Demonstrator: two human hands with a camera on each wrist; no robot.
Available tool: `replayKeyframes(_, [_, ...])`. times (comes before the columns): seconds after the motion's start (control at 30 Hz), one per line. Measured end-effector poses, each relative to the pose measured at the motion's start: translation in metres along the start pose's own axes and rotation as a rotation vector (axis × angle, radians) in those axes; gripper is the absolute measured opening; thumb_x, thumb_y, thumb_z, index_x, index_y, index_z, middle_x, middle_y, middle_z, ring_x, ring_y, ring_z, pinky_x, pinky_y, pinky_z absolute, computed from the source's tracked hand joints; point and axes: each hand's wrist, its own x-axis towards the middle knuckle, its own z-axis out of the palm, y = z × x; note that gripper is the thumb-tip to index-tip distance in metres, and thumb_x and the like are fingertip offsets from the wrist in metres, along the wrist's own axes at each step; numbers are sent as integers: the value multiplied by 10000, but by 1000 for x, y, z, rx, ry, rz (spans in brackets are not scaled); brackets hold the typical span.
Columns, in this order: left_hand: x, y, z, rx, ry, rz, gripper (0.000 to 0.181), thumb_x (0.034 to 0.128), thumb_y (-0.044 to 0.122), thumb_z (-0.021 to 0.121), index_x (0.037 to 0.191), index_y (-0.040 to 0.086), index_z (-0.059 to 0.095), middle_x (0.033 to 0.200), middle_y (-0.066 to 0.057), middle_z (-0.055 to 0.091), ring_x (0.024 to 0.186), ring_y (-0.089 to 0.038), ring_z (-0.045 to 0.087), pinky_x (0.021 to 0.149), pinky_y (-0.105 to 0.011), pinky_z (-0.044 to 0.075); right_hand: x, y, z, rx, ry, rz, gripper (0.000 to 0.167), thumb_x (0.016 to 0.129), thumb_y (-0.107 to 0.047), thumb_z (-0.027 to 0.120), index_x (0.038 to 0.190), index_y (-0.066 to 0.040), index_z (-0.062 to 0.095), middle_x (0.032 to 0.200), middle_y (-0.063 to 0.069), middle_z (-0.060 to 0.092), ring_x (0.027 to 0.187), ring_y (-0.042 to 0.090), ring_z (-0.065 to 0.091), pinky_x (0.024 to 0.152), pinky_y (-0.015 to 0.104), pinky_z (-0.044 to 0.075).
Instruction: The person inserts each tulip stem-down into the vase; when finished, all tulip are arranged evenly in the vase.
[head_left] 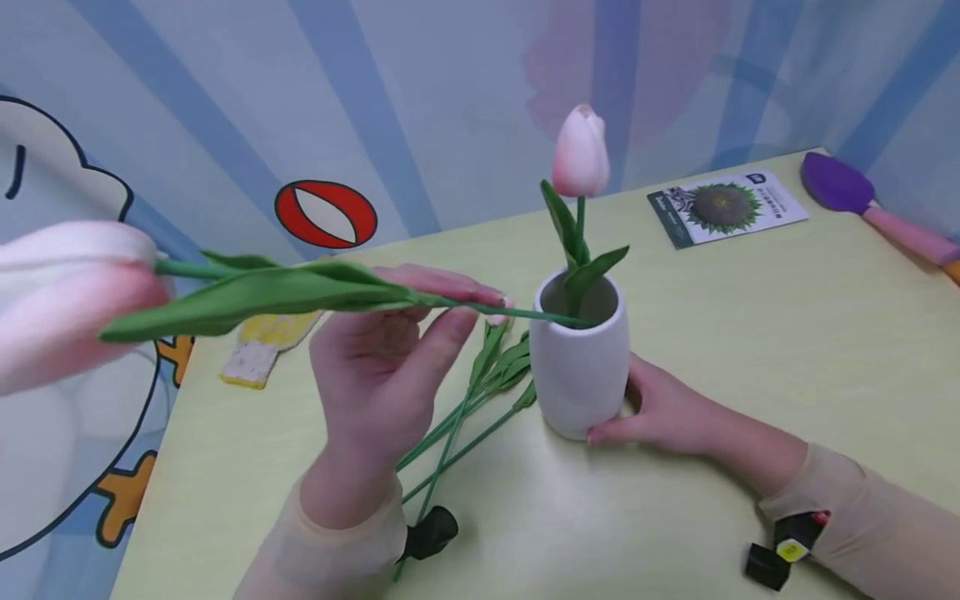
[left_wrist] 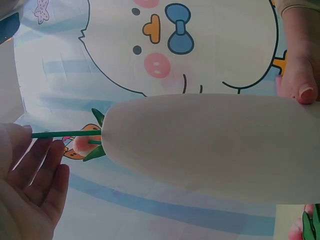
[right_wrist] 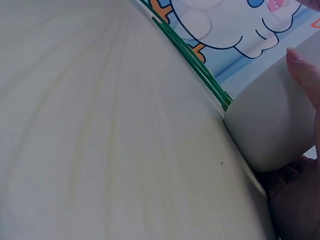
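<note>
Print on the packet [head_left: 727, 208] at the far right of the table [head_left: 750, 333] was too small to read. The left hand [head_left: 382, 367] pinched a pink tulip [head_left: 296, 287] by its green stem between thumb and fingers, the bloom to the left, the stem's end at the mouth of the white vase [head_left: 581, 383]. The right hand [head_left: 663, 408] grasped the vase low on its right side, thumb at the near side. Another tulip [head_left: 581, 154] stood in the vase; loose tulips [head_left: 512, 367] lay left of it.
</note>
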Motion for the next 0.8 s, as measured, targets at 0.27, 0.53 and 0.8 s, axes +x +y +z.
replayKeyframes(0.27, [-5,-2,3,62,-7,-15,239,954,12,708,987,-202,607,981,-98,758,882,-266,755,794,-381,595,0,-1,1,8,-12,9,947,807,-236,894,1573,-224,337,1548,67,468,1410,356,460,1173,653,329])
replayKeyframes(0.53, [-4,-5,6,85,-37,-3,142,910,-104,689,1006,-179,616,960,-176,751,899,-261,754,841,-431,595,-1,-2,0,-6,-5,6,933,801,-228,898,1556,-216,349,1526,67,481,1393,360,473,1155,658,357])
replayKeyframes(0.8, [-3,-15,15,207,-89,-30,197,835,-177,710,1019,-124,662,927,-229,744,866,-235,729,827,-399,591,-2,0,-1,7,-2,-7,899,812,-213,887,1543,-218,363,1514,61,488,1383,352,476,1147,645,363])
